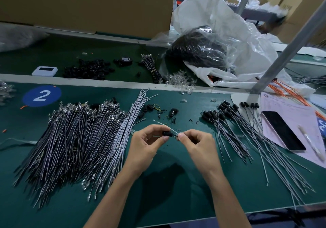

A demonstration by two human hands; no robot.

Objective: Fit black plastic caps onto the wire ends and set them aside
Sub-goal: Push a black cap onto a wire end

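Over the middle of the green mat, my left hand (147,139) pinches a black plastic cap (166,133). My right hand (194,139) pinches the end of a thin grey wire (173,131) just right of the cap; the wire runs up and left behind the cap. A big heap of uncapped grey wires (77,139) lies to the left. To the right lies a fan of wires with black caps fitted (234,125). A few loose black caps (150,108) sit just beyond my hands.
A phone (283,130) lies on pink paper (291,114) at the right. Beyond a grey divider strip are a pile of black caps (88,70), a tape roll (125,60), clear LEDs (181,80), a white device (45,70) and plastic bags (211,39). A metal post (285,51) slants at right.
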